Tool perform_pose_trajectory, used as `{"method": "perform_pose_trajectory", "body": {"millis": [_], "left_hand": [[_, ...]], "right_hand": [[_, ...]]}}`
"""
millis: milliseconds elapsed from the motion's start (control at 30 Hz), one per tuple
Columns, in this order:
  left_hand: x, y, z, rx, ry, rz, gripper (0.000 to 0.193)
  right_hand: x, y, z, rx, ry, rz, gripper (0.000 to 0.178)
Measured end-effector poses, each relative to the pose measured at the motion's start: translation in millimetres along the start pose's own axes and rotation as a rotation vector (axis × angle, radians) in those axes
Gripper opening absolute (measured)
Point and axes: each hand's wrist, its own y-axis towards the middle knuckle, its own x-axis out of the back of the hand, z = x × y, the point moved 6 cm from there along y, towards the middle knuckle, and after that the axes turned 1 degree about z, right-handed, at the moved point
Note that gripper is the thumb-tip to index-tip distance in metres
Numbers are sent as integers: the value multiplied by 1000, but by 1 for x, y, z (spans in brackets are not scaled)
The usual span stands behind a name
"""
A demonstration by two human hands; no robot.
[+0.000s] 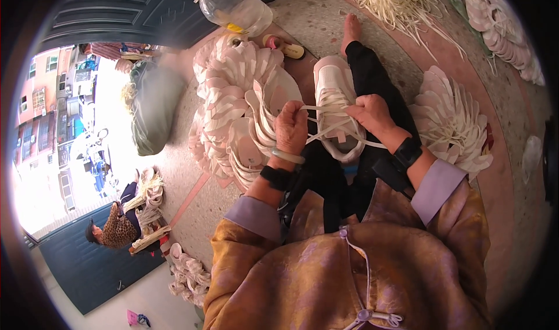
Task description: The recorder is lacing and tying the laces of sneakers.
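Note:
A pale pink-and-white sneaker upper (333, 77) lies between my legs, its toe pointing away from me. Cream laces run through its eyelets and cross over the tongue. My left hand (290, 126) is closed on a shoelace (317, 107) at the left side of the upper. On the other side my right hand (374, 116) pinches lace at the eyelets, with fingers pressed together. A loose lace length hangs below the hands toward the heel opening. Close beside my left hand, several similar uppers (262, 117) lean against a large pile.
The pile of overlapping uppers (224, 77) spreads at left; another stack (448, 117) lies right of my leg. Loose laces (399, 4) are heaped at the far right. A clear plastic jug (239, 10), a slipper (288, 48) and a grey-green sack (157, 109) stand around. Another person (119, 225) sits at left.

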Motion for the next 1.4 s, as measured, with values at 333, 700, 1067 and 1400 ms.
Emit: {"method": "perform_pose_trajectory", "body": {"millis": [333,700,1067,1400], "left_hand": [[0,8,22,209,-255,-6,5],[-15,-3,20,83,211,-18,27],[-3,-1,36,173,-87,69,22],[-6,-1,41,260,-165,195,19]], "right_hand": [[15,-10,-23,-198,578,-144,26],[-1,-75,19,446,-597,115,25],[7,-59,-2,512,-447,65,6],[38,-46,-37,305,-281,-53,17]]}}
